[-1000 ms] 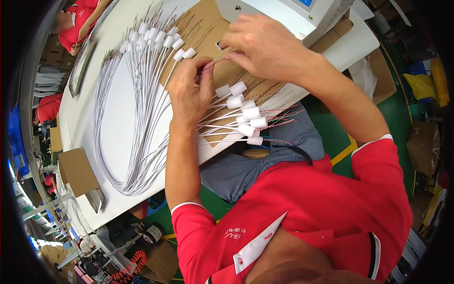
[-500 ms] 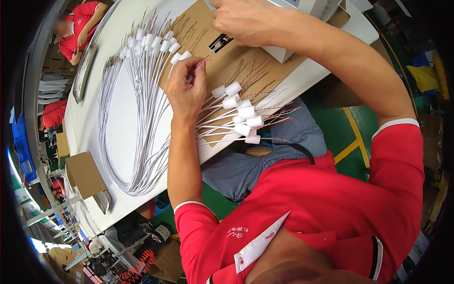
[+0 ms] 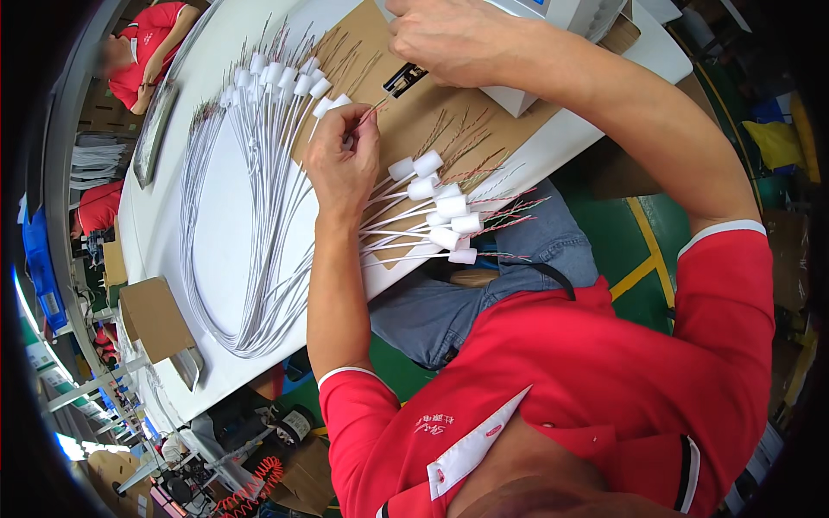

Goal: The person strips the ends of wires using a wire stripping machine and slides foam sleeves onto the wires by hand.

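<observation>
My left hand [image 3: 345, 164] is closed in a pinch over the brown board [image 3: 358, 73]. From its fingertips stick out thin coloured wire ends [image 3: 376, 110] of a white cable. They point at a small black part with an opening [image 3: 404, 79], just short of it or at its edge. My right hand [image 3: 453, 41] is curled beyond that part, beside a white boxy device [image 3: 553, 52]; what its fingers hold, if anything, is hidden. White cables with white cylindrical sleeves [image 3: 452, 205] and twisted wire ends lie right of my left wrist.
A large looped bundle of white cables [image 3: 250, 285] covers the left of the white table [image 3: 155, 229], its sleeved ends fanned out at the back. A cardboard box [image 3: 157, 319] stands at the table's left edge. Another person in red [image 3: 155, 47] is at the far left.
My left hand has shifted very slightly with the wire ends; my right hand stays almost in place. The other person's arm at the far left has moved a little.
</observation>
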### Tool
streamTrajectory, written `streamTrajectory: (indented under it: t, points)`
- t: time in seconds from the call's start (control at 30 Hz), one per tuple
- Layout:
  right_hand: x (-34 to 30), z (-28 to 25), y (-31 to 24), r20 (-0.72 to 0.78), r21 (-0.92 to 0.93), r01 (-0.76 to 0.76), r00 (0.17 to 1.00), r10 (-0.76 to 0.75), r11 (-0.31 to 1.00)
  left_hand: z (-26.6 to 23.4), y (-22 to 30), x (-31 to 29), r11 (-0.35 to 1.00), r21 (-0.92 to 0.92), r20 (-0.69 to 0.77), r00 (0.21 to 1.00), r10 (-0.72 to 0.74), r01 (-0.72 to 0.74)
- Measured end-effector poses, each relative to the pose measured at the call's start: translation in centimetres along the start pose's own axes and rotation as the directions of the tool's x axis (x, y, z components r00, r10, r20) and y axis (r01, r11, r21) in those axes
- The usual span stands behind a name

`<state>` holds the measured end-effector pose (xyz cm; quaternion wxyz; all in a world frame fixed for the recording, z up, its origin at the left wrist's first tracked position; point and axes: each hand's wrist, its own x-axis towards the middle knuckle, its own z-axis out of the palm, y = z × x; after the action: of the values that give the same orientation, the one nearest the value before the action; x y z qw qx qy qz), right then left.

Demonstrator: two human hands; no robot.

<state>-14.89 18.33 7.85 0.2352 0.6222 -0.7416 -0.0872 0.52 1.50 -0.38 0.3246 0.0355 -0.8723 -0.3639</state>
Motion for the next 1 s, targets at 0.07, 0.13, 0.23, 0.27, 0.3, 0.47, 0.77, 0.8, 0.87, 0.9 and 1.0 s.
streamTrajectory:
  t: [0.07,0.13,0.23,0.27,0.3,0.47,0.77,0.8,0.87,0.9,1.0]
  points:
    - [0.1,0.0,0.0,0.009,0.005,-0.003,1.0,0.003,1.0,0.0,0.0,0.1,1.0,0.017,0.012,1.0,-0.017,0.017]
    - [0.1,0.0,0.0,0.024,0.017,-0.013,1.0,0.013,1.0,0.1,-0.2,0.2,1.0,0.011,0.015,1.0,-0.014,0.014]
    - [0.0,-0.2,-0.1,-0.008,-0.011,-0.016,1.0,0.016,1.0,0.3,-0.2,0.2,1.0,0.005,0.012,1.0,0.002,-0.002]
    - [-0.1,-0.2,-0.1,-0.009,-0.01,-0.015,1.0,0.015,1.0,0.3,-0.2,0.3,1.0,0.004,0.005,1.0,0.015,-0.015]
    - [-0.1,-0.1,-0.1,-0.017,-0.007,-0.016,1.0,0.016,1.0,0.3,-0.2,0.3,1.0,0.006,0.005,1.0,0.014,-0.014]
    - [-0.1,-0.5,-0.1,0.011,0.008,-0.028,1.0,0.028,1.0,0.2,-0.2,0.3,1.0,0.011,0.026,1.0,0.009,-0.009]
    - [-0.4,-1.9,0.1,0.003,0.562,-0.285,0.94,0.342,0.777,-0.5,-0.5,0.5,0.998,0.05,0.057,0.998,0.042,-0.045]
    - [-0.1,-1.4,0.2,0.018,0.549,-0.297,0.939,0.345,0.781,-0.5,-0.5,0.6,0.998,0.05,0.058,0.997,0.042,-0.045]
    - [0.0,-0.6,0.4,0.034,0.535,-0.312,0.936,0.349,0.785,-0.4,-0.4,0.7,0.999,0.039,0.079,0.996,0.032,-0.035]
    - [0.1,-0.6,0.4,0.025,0.528,-0.308,0.937,0.348,0.792,-0.5,-0.4,0.7,0.999,0.041,0.079,0.996,0.03,-0.033]
    - [0.3,-0.5,0.4,0.031,0.508,-0.307,0.94,0.339,0.805,-0.7,-0.2,0.7,0.999,0.045,0.108,0.994,-0.004,-0.001]
